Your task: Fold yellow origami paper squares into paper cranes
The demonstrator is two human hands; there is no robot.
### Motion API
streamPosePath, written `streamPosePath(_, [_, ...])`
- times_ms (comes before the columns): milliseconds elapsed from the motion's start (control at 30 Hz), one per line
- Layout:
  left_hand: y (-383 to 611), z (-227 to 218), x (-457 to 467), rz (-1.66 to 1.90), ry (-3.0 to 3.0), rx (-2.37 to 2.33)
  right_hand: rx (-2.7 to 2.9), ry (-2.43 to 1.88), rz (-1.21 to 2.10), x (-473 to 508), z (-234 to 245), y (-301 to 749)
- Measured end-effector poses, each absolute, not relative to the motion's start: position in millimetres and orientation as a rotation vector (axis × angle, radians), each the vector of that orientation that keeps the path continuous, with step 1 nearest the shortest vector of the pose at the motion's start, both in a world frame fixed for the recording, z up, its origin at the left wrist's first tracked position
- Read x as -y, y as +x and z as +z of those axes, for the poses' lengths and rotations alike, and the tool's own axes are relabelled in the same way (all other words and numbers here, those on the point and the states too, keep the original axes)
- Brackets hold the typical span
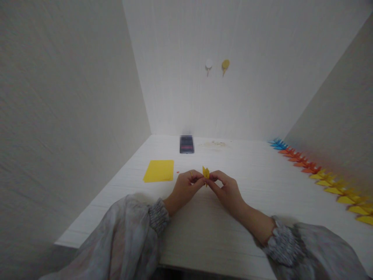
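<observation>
A small folded piece of yellow paper is pinched between both my hands above the white table. My left hand grips it from the left with closed fingers; a ring shows on one finger. My right hand grips it from the right, fingers pinched too. Both wrists wear grey patterned sleeves. The folded piece is partly hidden by my fingertips.
A stack of flat yellow paper sheets lies to the left. A dark box stands near the back wall. Along the right wall runs a row of folded paper figures, blue, orange and yellow. Two round hooks hang on the back wall.
</observation>
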State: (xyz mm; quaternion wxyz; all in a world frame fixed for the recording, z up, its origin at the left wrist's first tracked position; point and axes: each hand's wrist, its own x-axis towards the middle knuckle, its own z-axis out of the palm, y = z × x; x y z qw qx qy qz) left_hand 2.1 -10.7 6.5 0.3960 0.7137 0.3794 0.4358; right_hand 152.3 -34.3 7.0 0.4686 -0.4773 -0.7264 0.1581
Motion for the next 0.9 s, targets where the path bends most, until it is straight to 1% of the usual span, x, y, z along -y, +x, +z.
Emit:
streamPosePath(333, [1.6,8.0,11.9,1.068,1.844,-0.964,1.744,-1.194,0.491,32.0,5.5,155.8])
streamPosePath(567, [1.5,9.9,12.9,1.084,1.848,-0.948,1.771,-1.174,0.425,34.0,7.0,153.7])
streamPosePath(900, [2.3,9.2,13.1,1.086,1.867,-0.93,1.789,-1.256,0.356,38.3,7.0,151.6])
